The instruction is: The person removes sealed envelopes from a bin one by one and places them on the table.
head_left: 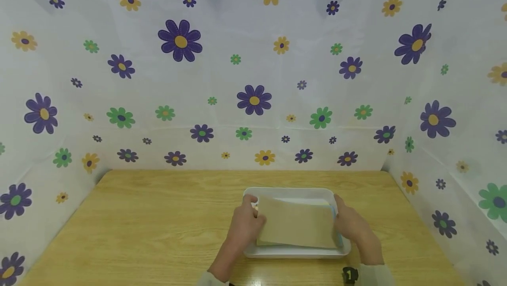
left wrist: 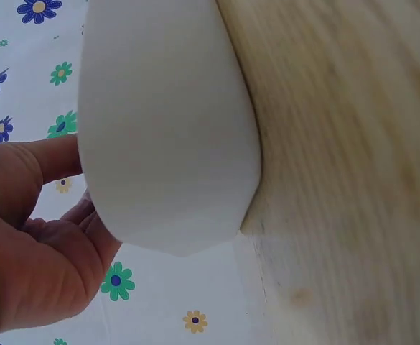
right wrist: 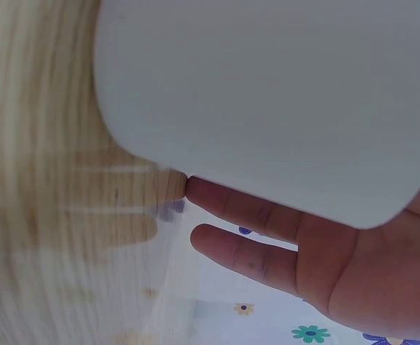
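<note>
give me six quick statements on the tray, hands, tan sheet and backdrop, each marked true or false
1. The white tray rests on the wooden table. True.
2. The left hand and right hand are at the same end of the tray. False: they are at opposite ends.
3. The tan sheet shows between the hands. True.
4. The tray is round. False: it is rectangular with rounded corners.
5. Pale blue shows at the sheet's right edge. True.
6. The backdrop is plain. False: it has flowers.

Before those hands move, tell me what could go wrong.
The tan, rectangular, paper-like sheet lies askew in the white, rectangular, plastic-looking tray, with a pale blue edge showing past it; these layers might slide apart. The left hand, at the sheet's left end, could bend it. The right hand, at the tray's right end, might nudge it.
</note>
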A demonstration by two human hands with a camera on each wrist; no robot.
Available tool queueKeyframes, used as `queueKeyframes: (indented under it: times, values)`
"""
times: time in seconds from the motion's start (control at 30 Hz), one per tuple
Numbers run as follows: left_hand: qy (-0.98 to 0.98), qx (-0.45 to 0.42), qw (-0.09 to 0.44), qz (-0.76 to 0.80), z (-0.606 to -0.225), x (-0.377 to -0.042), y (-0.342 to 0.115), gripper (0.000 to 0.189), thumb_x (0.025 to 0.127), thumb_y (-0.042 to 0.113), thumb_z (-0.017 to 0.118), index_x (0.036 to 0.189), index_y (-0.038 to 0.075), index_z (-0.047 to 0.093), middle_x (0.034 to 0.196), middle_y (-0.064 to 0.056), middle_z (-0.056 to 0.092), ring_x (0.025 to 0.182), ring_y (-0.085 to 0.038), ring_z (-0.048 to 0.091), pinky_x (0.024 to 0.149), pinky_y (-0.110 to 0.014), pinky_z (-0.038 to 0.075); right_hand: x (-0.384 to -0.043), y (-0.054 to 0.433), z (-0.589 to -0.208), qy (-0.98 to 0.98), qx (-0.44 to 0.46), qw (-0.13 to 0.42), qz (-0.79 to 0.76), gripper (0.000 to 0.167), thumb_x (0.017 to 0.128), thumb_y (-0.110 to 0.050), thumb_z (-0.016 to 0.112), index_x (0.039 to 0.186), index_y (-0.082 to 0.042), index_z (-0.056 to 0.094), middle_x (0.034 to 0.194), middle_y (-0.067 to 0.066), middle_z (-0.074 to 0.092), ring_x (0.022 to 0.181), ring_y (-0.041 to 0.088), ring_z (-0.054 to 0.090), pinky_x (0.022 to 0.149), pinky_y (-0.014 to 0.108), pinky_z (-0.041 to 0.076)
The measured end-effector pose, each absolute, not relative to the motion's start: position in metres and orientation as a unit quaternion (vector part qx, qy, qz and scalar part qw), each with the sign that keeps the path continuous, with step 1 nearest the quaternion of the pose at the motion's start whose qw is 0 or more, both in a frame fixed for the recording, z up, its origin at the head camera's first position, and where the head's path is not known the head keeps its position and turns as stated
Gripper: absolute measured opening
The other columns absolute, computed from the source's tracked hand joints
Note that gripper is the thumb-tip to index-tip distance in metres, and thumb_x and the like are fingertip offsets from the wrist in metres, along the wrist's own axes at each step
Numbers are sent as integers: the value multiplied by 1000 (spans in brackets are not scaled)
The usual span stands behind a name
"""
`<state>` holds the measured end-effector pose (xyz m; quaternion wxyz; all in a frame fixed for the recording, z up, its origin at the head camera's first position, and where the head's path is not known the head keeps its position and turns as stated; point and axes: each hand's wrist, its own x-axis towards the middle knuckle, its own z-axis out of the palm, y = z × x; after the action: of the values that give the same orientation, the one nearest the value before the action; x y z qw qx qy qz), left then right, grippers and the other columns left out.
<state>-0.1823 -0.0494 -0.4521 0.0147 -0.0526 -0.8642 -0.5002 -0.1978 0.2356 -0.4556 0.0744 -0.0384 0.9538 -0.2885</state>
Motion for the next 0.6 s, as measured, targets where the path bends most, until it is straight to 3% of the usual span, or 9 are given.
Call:
queueKeyframes:
  times: [0.1,0.2,0.33,0.43,0.6]
  values:
    - [-885,-48,35,-462,-453,-182,-52,19,86,0,63,104,-4,59,78,-11,68,61,-14,60,51,-28,47,-199,236,-456,954,-35,79,-287,57,97,2,32,151,12,16,131,39,51,114,45,59,96,64,43]
    - [-901,-49,46,-429,-453,-181,-53,3,88,4,63,89,1,62,73,-7,66,57,-13,57,48,-28,44,-200,236,-457,956,-24,87,-280,56,98,1,32,151,11,16,133,38,51,112,41,60,98,64,42]
    - [-906,-47,48,-417,-454,-182,-56,8,92,7,60,86,3,64,71,-3,62,56,-11,51,48,-27,41,-200,235,-457,956,-13,96,-277,57,99,0,33,152,10,15,136,38,48,114,42,59,101,64,39]
    - [-901,-47,52,-429,-454,-184,-59,10,93,8,60,89,2,66,75,-4,64,59,-11,52,51,-26,43,-200,235,-457,955,-12,100,-279,57,99,0,32,153,9,14,140,38,44,124,48,52,103,65,36]
    - [-886,-59,57,-457,-455,-190,-68,12,94,7,59,94,-2,68,80,-9,68,63,-12,57,54,-26,47,-200,235,-455,953,-11,103,-286,58,99,0,33,153,10,13,142,38,42,122,45,53,103,65,35]
